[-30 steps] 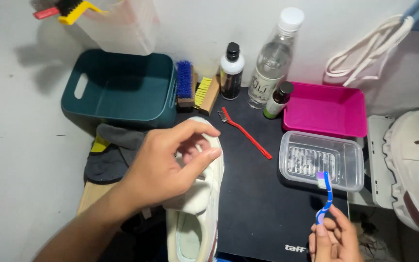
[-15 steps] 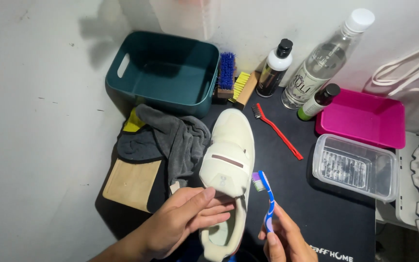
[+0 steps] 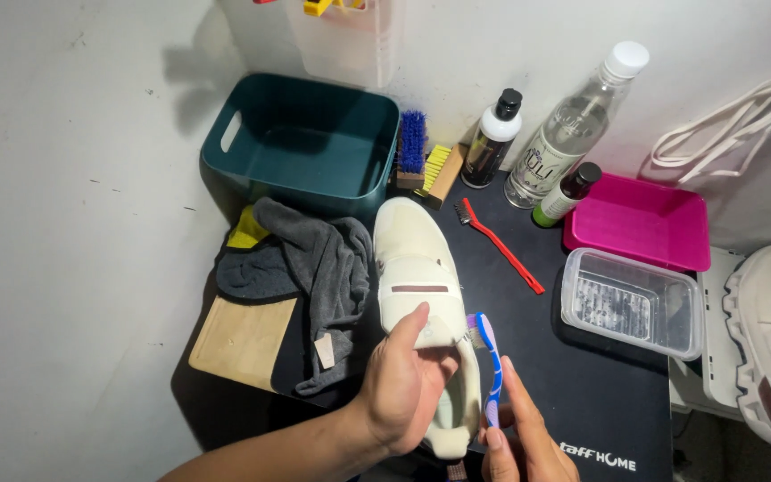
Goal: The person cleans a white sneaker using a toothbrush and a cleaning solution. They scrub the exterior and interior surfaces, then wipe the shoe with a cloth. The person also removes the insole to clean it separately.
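**Toothbrush brought against the shoe's collar**

Since half a second ago, the left hand [image 3: 408, 393] is sitting higher on the cream low-top shoe [image 3: 417, 277], its fingers now curling around the heel collar and thumb pressing the tongue edge, while the blue-and-white toothbrush [image 3: 490, 361] is now touching the shoe's opening. At the far left, a teal plastic basket [image 3: 301, 143] is standing against the wall, with a grey cloth [image 3: 327, 268] lying crumpled below it over a pale wooden board [image 3: 243, 339]. The shoe is lying lengthwise on the black mat [image 3: 582, 393], toe toward the basket. The right hand [image 3: 524, 446] is pinching the toothbrush handle between closed fingers. Further right, a red thin brush [image 3: 501, 245], a clear rectangular tub [image 3: 631, 303] and a pink tray [image 3: 640, 223] are resting apart.
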